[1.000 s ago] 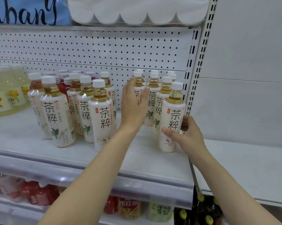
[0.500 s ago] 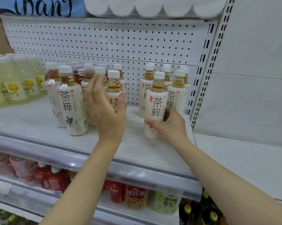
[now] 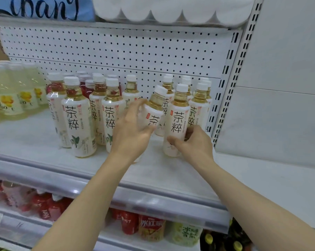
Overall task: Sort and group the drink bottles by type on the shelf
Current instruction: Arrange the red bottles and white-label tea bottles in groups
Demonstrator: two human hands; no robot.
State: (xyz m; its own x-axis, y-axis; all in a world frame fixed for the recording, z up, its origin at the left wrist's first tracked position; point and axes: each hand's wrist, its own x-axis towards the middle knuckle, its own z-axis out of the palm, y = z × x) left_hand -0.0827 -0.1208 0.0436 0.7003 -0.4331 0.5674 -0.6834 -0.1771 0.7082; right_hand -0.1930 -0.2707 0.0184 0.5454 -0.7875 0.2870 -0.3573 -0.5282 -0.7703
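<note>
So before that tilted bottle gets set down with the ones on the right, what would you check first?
1. Left hand has a firm hold on the tilted bottle: ok.
2. Right hand steadies the front bottle: ok.
3. Both labels match: ok.
4. Free shelf space beside the front bottle: ok.
5. Tilted bottle's cap closed: ok.
6. Tilted bottle's base clear of the shelf: cannot tell, the hand hides it.

Both forearms bare, extended forward and upward. Left hand [image 3: 133, 131]: back toward the camera, fingers curled round a tilted bottle [image 3: 153, 109] — thumb side uppermost. Right hand [image 3: 193, 142]: fingers wrapped round the lower body of an upright bottle [image 3: 176, 120] — wrist slightly bent.
</note>
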